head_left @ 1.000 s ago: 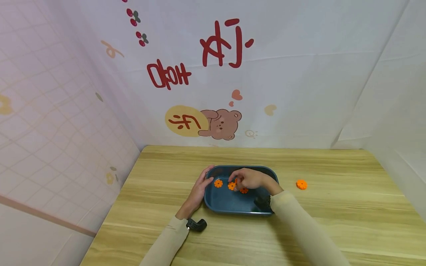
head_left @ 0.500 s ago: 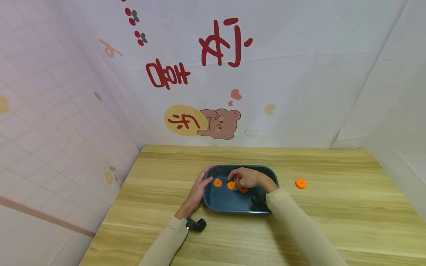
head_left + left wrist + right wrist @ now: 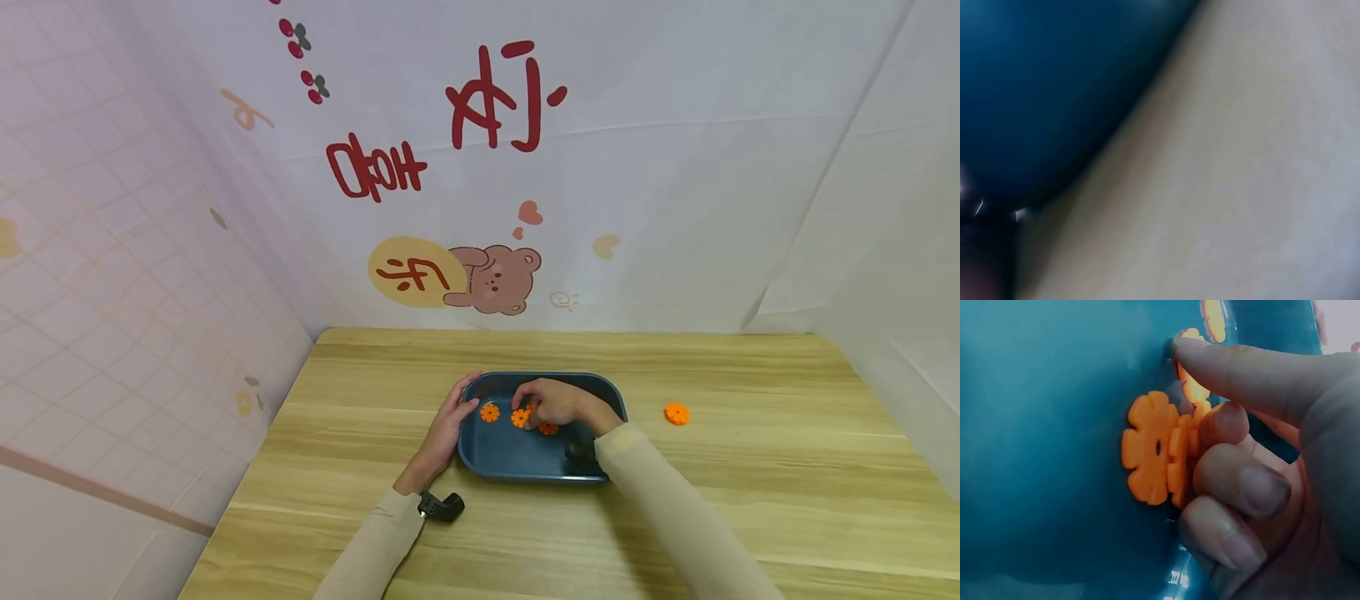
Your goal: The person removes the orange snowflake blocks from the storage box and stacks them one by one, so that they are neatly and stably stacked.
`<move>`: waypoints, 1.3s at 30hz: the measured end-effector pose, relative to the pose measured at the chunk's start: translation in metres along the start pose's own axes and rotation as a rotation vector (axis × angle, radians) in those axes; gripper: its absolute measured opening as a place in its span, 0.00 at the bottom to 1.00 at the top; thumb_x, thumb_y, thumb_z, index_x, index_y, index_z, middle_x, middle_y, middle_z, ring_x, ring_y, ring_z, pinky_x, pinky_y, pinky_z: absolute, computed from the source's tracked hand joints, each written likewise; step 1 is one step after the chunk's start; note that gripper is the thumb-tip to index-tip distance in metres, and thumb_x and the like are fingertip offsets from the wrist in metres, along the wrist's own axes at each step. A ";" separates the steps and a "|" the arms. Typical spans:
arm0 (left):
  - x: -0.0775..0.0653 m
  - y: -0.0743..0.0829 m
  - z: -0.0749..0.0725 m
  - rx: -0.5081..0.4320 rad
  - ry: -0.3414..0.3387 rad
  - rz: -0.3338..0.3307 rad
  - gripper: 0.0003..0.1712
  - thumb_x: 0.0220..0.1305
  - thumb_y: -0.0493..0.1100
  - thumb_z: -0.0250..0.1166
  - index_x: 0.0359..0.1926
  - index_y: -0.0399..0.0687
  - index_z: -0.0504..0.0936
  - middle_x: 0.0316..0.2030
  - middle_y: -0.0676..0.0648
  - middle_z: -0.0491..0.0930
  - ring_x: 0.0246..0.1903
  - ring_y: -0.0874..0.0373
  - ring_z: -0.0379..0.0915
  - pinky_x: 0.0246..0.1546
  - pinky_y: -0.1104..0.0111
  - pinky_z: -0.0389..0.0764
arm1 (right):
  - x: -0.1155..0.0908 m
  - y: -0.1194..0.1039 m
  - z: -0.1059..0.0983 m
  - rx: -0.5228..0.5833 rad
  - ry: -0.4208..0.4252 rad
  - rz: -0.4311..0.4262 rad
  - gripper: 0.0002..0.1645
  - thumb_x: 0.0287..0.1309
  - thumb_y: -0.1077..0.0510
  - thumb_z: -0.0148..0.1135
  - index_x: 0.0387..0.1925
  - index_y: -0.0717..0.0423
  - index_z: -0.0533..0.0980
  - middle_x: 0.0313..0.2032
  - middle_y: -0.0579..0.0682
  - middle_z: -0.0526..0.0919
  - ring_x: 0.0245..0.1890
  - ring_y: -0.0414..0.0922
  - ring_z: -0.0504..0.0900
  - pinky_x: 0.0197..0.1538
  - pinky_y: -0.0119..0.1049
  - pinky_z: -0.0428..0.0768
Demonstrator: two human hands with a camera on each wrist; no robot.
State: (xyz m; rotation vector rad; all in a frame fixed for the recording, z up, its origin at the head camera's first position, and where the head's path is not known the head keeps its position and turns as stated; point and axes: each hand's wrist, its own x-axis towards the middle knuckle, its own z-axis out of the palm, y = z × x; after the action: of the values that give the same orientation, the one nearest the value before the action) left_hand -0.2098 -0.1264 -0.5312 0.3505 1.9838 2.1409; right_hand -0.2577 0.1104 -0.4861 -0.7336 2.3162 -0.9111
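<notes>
Touching fingers [image 3: 1229, 372], perhaps: orange disc [image 3: 1195, 389]

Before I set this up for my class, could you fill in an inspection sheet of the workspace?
Surface: wood-grain table.
Job's things: blue tray with several orange flower-shaped pieces inside; more orange on the table, right of the tray.
Clutter: nothing seen.
Left hand: holds the tray's left end.
Right hand: inside the tray, fingers curled at the pieces; whether it pinches one, cannot tell.
Cables: nothing seen.
Surroundings: pale wall behind, with red characters and a bear print.
</notes>
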 end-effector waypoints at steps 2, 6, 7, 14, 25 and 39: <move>0.000 0.000 0.000 -0.002 0.005 -0.002 0.29 0.77 0.43 0.48 0.75 0.48 0.58 0.77 0.50 0.50 0.75 0.56 0.44 0.70 0.65 0.53 | 0.000 -0.001 0.000 -0.001 0.003 0.003 0.17 0.53 0.64 0.72 0.46 0.53 0.80 0.17 0.44 0.71 0.16 0.40 0.68 0.24 0.32 0.70; 0.000 0.000 0.000 -0.004 0.007 -0.002 0.29 0.77 0.43 0.48 0.75 0.48 0.58 0.77 0.50 0.51 0.75 0.56 0.46 0.67 0.73 0.56 | 0.001 -0.001 0.001 -0.005 0.003 0.017 0.16 0.53 0.65 0.72 0.44 0.53 0.79 0.16 0.44 0.70 0.15 0.40 0.67 0.24 0.31 0.69; 0.000 0.000 0.000 -0.005 0.005 -0.001 0.29 0.77 0.42 0.48 0.75 0.47 0.58 0.77 0.50 0.51 0.75 0.56 0.46 0.66 0.74 0.57 | 0.001 -0.001 0.001 -0.006 0.001 0.020 0.16 0.53 0.65 0.72 0.43 0.53 0.79 0.16 0.43 0.70 0.15 0.40 0.67 0.23 0.31 0.69; 0.000 -0.001 -0.001 0.000 0.002 0.008 0.29 0.77 0.41 0.47 0.76 0.43 0.57 0.77 0.49 0.50 0.75 0.56 0.44 0.64 0.78 0.57 | 0.000 -0.005 0.004 -0.004 -0.006 0.038 0.14 0.53 0.65 0.72 0.40 0.54 0.77 0.16 0.43 0.68 0.15 0.40 0.65 0.23 0.31 0.67; -0.002 0.000 0.000 -0.004 -0.004 0.013 0.29 0.77 0.41 0.46 0.76 0.44 0.55 0.77 0.45 0.48 0.74 0.53 0.45 0.62 0.78 0.60 | -0.002 -0.010 0.006 -0.017 -0.009 0.045 0.13 0.53 0.62 0.73 0.35 0.53 0.74 0.17 0.43 0.68 0.16 0.40 0.66 0.25 0.32 0.66; -0.002 0.001 -0.001 -0.015 -0.004 -0.006 0.29 0.77 0.41 0.46 0.76 0.44 0.56 0.76 0.50 0.51 0.73 0.53 0.48 0.61 0.79 0.62 | -0.007 -0.014 0.006 -0.055 0.005 -0.010 0.09 0.57 0.64 0.69 0.30 0.53 0.75 0.23 0.44 0.78 0.20 0.41 0.72 0.28 0.33 0.73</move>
State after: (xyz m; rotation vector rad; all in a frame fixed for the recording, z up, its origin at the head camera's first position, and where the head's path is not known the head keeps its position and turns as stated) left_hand -0.2081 -0.1275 -0.5307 0.3454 1.9632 2.1481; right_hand -0.2450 0.1037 -0.4778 -0.7674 2.3521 -0.8583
